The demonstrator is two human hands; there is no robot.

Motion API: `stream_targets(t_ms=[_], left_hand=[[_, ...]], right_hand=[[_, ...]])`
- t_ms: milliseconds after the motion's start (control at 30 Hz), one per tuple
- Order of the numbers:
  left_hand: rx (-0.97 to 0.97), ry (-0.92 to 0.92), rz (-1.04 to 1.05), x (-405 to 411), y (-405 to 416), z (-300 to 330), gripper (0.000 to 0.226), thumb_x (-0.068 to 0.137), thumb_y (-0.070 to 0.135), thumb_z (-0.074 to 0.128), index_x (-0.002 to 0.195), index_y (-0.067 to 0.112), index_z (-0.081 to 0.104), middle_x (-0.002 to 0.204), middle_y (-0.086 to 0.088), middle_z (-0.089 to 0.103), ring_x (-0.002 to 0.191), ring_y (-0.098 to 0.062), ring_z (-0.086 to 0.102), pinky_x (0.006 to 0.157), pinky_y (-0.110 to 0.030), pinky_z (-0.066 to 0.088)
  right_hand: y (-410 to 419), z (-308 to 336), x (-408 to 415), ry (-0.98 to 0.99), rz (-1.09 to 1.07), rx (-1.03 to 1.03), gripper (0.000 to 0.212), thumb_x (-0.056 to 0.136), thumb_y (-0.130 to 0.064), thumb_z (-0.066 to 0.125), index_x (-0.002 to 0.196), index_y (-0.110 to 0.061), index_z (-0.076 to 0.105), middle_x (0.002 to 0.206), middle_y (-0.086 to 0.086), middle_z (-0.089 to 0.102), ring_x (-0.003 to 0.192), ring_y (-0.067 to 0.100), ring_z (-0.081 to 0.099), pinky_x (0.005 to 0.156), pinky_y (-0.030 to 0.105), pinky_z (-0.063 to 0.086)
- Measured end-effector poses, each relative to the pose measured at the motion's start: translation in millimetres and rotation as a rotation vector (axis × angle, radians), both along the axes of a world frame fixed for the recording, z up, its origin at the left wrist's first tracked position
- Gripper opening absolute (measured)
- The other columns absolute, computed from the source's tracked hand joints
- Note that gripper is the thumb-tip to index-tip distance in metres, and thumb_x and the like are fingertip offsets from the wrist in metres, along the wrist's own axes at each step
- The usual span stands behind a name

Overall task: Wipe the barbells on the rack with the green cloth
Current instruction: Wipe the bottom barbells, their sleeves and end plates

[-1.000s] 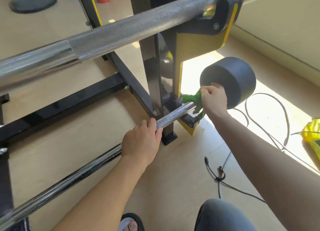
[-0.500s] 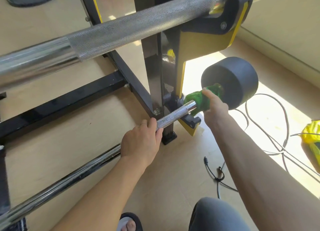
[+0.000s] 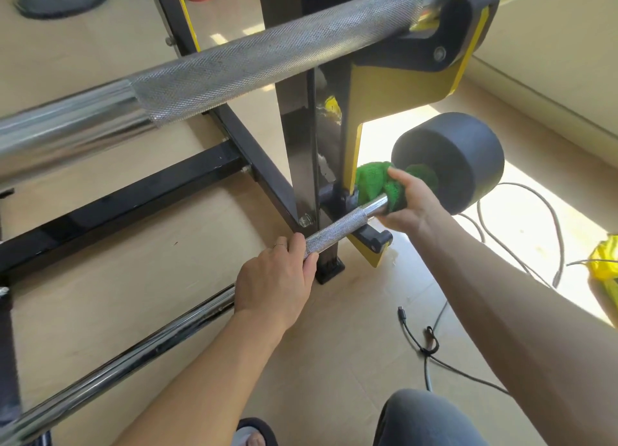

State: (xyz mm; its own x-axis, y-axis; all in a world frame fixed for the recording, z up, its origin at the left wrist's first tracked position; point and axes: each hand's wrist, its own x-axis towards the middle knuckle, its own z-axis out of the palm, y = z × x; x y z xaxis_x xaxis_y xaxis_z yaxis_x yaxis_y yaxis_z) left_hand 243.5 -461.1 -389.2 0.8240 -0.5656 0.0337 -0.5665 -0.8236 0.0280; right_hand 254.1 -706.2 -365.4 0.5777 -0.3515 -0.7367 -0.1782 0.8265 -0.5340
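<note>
Cloth [image 3: 371, 181] wrapped on lower barbell [image 3: 334, 228] beside its black weight [image 3: 468, 164].
Right hand [image 3: 411, 201] grips the cloth; left hand [image 3: 277, 285] clasps the bar.

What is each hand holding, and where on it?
The left hand grips the lower barbell at its knurled section. The right hand holds the green cloth wrapped round the bar beside the black weight.

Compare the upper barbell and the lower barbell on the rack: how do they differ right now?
The upper barbell sits high and untouched; the lower barbell sits near the floor, gripped by the left hand, while the right hand holds the green cloth around it. Both have knurled and smooth chrome sections.
</note>
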Motion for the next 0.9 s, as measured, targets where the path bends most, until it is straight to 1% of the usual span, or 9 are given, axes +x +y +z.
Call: stream_targets(t_ms=[100,200,300,433,567,633,733,833,900], left_hand=[[0.007,-0.002,0.003,1.3,0.8,-0.9,0.029,0.103,0.049,0.023,0.103,0.025,0.038,0.083,0.006,0.041,0.063,-0.017,0.039,0.048,-0.031,0.018],[-0.001,0.006,0.007,0.9,-1.0,0.1,0.029,0.103,0.050,0.024,0.104,0.025,0.038,0.085,0.006,0.041,0.064,-0.016,0.039,0.045,-0.029,0.011],[0.012,0.004,0.002,-0.2,-0.8,0.7,0.029,0.102,0.049,0.023,0.105,0.025,0.038,0.088,0.005,0.049,0.066,-0.019,0.052,0.045,-0.031,0.009],[0.023,-0.008,-0.004,-1.3,-1.9,1.4,0.031,0.102,0.048,0.024,0.105,0.023,0.042,0.090,0.003,0.054,0.069,-0.022,0.059,0.047,-0.032,0.014],[0.023,-0.013,-0.002,-2.5,-1.6,2.2,0.031,0.103,0.048,0.023,0.107,0.023,0.040,0.090,0.003,0.052,0.064,-0.019,0.044,0.046,-0.030,0.011],[0.026,-0.024,0.006,-3.3,-2.2,1.7,0.030,0.103,0.048,0.024,0.107,0.023,0.040,0.088,0.004,0.049,0.064,-0.017,0.037,0.045,-0.030,0.008],[0.015,-0.016,0.006,-2.9,-2.9,0.4,0.030,0.103,0.047,0.024,0.107,0.023,0.041,0.089,0.003,0.051,0.065,-0.020,0.046,0.047,-0.031,0.014],[0.002,-0.004,0.002,-2.7,-2.7,-0.1,0.030,0.103,0.047,0.026,0.107,0.022,0.041,0.094,0.001,0.057,0.074,-0.023,0.060,0.050,-0.033,0.020],[-0.004,0.002,-0.001,-2.8,-1.7,-0.3,0.030,0.103,0.047,0.027,0.108,0.021,0.042,0.096,0.001,0.058,0.075,-0.023,0.061,0.050,-0.032,0.019]], right_hand=[[-16.8,0.3,1.1,-0.016,-0.110,0.018,0.028,0.090,-0.014,0.068,0.117,-0.007,0.066,0.107,0.016,0.074,0.096,0.035,0.072,0.079,0.050,0.058],[-17.2,-4.2,2.9,0.060,-0.084,-0.037,0.035,0.088,-0.017,0.072,0.121,-0.007,0.064,0.109,0.014,0.073,0.093,0.034,0.073,0.081,0.050,0.058],[-5.9,-2.3,7.4,0.155,0.053,-0.128,0.035,0.092,-0.027,0.068,0.121,-0.007,0.062,0.106,0.010,0.073,0.088,0.030,0.074,0.078,0.045,0.060],[25.4,2.7,4.8,0.349,0.343,-0.300,0.037,0.092,-0.044,0.065,0.102,-0.009,0.056,0.089,0.007,0.067,0.073,0.022,0.065,0.064,0.035,0.051],[36.1,5.7,0.7,0.468,0.411,-0.505,0.056,0.087,-0.054,0.067,0.115,-0.010,0.045,0.103,0.007,0.057,0.086,0.023,0.058,0.076,0.031,0.045],[43.3,4.2,-6.9,0.487,0.448,-0.705,0.047,0.093,-0.053,0.058,0.114,-0.012,0.048,0.099,0.006,0.057,0.089,0.023,0.058,0.079,0.027,0.048],[68.7,-4.0,-30.4,0.421,0.415,-1.069,0.028,0.097,-0.037,0.047,0.107,-0.012,0.051,0.099,0.007,0.060,0.078,0.022,0.060,0.062,0.025,0.050],[89.3,-17.7,-45.7,0.613,0.537,-1.576,0.025,0.085,-0.020,0.057,0.105,-0.005,0.052,0.108,0.014,0.052,0.097,0.034,0.054,0.085,0.043,0.047],[101.2,-23.8,-55.5,0.531,0.568,-1.882,0.022,0.077,-0.009,0.064,0.092,-0.008,0.048,0.099,0.015,0.048,0.093,0.034,0.047,0.083,0.042,0.042]])
